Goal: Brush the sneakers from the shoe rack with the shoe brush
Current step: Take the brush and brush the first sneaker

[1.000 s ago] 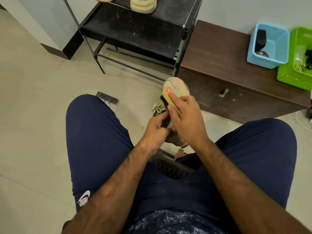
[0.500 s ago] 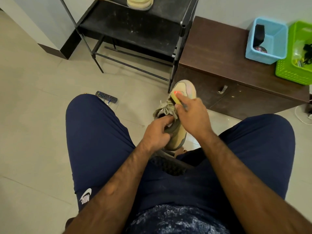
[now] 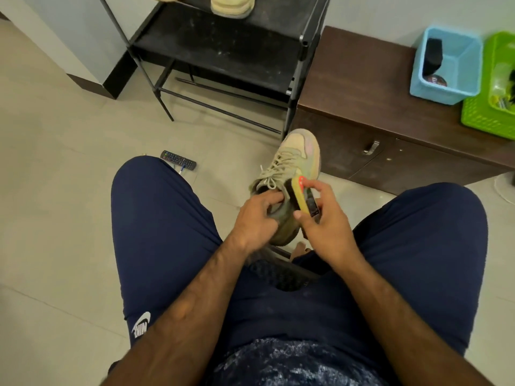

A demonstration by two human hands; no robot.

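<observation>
A tan sneaker (image 3: pixel 299 154) with pale laces hangs between my knees, toe pointing away. My left hand (image 3: pixel 256 215) grips it at the collar, fingers hooked into the opening. My right hand (image 3: pixel 324 218) holds the shoe brush (image 3: pixel 303 196), a yellow block with a red end and dark bristles. The bristles lie against the sneaker's right side near the heel. Another pale sneaker (image 3: pixel 231 6) sits on the black shoe rack (image 3: pixel 220 48) at the top.
A low brown cabinet (image 3: pixel 376 87) stands right of the rack, with a blue basket (image 3: pixel 446 65) and a green basket (image 3: pixel 493 87) on it. A remote control (image 3: pixel 178 160) lies on the tiled floor by my left knee. I sit on a dark chair (image 3: pixel 281 274).
The brush slid from the sneaker's toe back toward the heel. The sneaker turned from sole-side showing to laces up.
</observation>
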